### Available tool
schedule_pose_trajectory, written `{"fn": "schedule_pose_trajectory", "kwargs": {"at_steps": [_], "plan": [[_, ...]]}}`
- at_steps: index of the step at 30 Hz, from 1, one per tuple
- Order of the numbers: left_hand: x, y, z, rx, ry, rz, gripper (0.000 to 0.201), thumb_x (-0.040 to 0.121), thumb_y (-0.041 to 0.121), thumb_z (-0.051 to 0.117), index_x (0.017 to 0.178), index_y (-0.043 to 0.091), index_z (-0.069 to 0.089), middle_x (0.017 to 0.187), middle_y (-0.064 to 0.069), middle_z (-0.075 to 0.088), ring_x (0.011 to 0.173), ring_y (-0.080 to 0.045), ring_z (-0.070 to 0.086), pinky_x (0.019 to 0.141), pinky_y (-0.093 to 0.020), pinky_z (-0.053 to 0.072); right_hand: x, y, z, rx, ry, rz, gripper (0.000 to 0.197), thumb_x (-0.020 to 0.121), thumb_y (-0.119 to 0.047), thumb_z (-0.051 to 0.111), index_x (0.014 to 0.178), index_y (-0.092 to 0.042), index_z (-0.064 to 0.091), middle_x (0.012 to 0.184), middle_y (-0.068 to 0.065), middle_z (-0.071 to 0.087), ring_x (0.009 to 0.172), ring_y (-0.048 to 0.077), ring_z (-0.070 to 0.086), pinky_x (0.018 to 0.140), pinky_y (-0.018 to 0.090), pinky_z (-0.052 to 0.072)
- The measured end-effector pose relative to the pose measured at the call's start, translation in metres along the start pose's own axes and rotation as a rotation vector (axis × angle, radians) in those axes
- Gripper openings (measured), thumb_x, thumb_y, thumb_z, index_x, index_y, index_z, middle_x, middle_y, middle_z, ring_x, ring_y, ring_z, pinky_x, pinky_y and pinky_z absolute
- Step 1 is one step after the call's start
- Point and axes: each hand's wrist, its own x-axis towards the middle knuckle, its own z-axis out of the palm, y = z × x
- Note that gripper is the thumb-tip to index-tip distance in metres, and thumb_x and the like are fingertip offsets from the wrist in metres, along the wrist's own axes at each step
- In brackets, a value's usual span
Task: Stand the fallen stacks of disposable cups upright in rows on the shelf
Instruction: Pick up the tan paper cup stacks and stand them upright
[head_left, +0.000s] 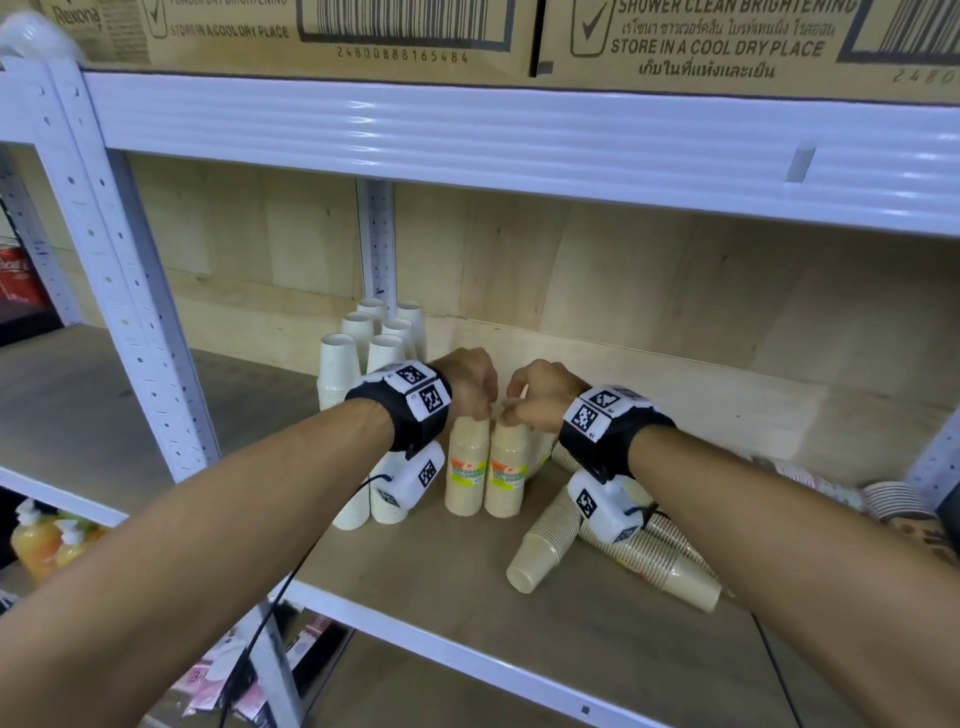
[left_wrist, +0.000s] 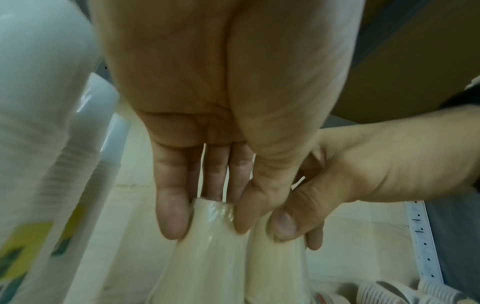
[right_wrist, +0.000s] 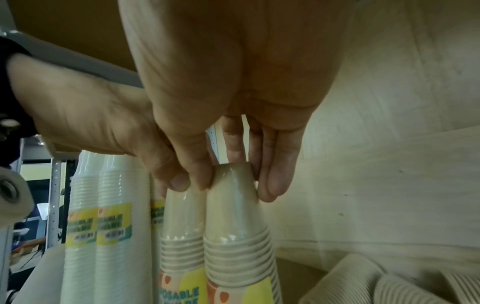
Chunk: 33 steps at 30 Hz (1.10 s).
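We were maybe halfway. Our left hand (head_left: 470, 382) pinched the top of one beige stack (head_left: 467, 465) and our right hand (head_left: 535, 397) pinched its twin (head_left: 508, 470), both upright on the shelf (head_left: 415, 566), touching, just right of the standing white stacks (head_left: 363, 358). Right of the twin, several stacks (head_left: 550, 540) lay fallen (more beyond, hard to count).

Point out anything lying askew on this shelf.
Several beige cup stacks lie toppled on the shelf at right, pointing different ways, with patterned stacks fallen behind. The white stacks and the two held stacks stand upright.
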Motion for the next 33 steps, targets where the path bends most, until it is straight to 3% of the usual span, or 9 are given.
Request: {"fn": "schedule_pose_trajectory", "kwargs": {"at_steps": [7,11,14,20,27,33], "plan": [[0.024,0.010,-0.026,0.052,0.135,-0.017,0.030,0.088,0.006,0.061,0.117,-0.001,0.067,0.123,-0.012,0.063,0.111,-0.026,0.061,0.085,-0.031,0.051,0.029,0.001,-0.021,0.070,0.144,-0.006,0.037,0.073,-0.033,0.076,0.106,-0.017,0.066,0.097,0.003,0.062,0.088,0.021,0.060,0.055,0.022,0.037],[0.045,0.005,-0.021,0.054,0.155,-0.062,0.029,0.088,0.002,0.061,0.116,-0.001,0.067,0.121,-0.014,0.064,0.103,-0.023,0.061,0.084,-0.031,0.051,0.047,0.006,-0.017,0.085,0.180,-0.010,0.034,0.075,-0.030,0.075,0.104,-0.015,0.065,0.097,0.006,0.063,0.088,0.023,0.060,0.056,0.024,0.037],[0.063,-0.001,-0.007,0.082,0.163,-0.110,0.031,0.091,0.003,0.056,0.122,0.001,0.061,0.126,-0.012,0.059,0.113,-0.026,0.059,0.095,-0.033,0.052,0.057,0.012,-0.008,0.070,0.182,-0.003,0.034,0.078,-0.026,0.074,0.108,-0.012,0.064,0.103,0.008,0.063,0.094,0.025,0.061,0.067,0.025,0.041],[0.092,-0.015,0.024,0.091,0.180,-0.187,0.033,0.090,0.005,0.056,0.123,0.004,0.059,0.131,-0.011,0.054,0.119,-0.026,0.055,0.098,-0.033,0.049,0.075,0.028,0.019,0.049,0.169,0.038,0.034,0.080,-0.025,0.072,0.111,-0.013,0.063,0.115,0.007,0.061,0.102,0.026,0.059,0.079,0.030,0.048],[0.102,-0.023,0.040,0.030,0.190,-0.204,0.028,0.089,0.001,0.054,0.116,0.004,0.061,0.128,-0.013,0.054,0.116,-0.029,0.055,0.096,-0.037,0.049,0.088,0.036,0.038,0.050,0.126,0.044,0.037,0.083,-0.029,0.069,0.117,-0.014,0.062,0.119,0.009,0.059,0.105,0.027,0.058,0.084,0.033,0.050],[0.100,-0.023,0.037,-0.012,0.205,-0.211,0.034,0.091,-0.001,0.052,0.125,0.002,0.056,0.130,-0.015,0.055,0.116,-0.029,0.057,0.092,-0.035,0.050,0.093,0.037,0.039,0.090,0.135,0.046,0.043,0.085,-0.030,0.068,0.124,-0.015,0.060,0.123,0.009,0.059,0.109,0.027,0.059,0.090,0.033,0.050]]}}
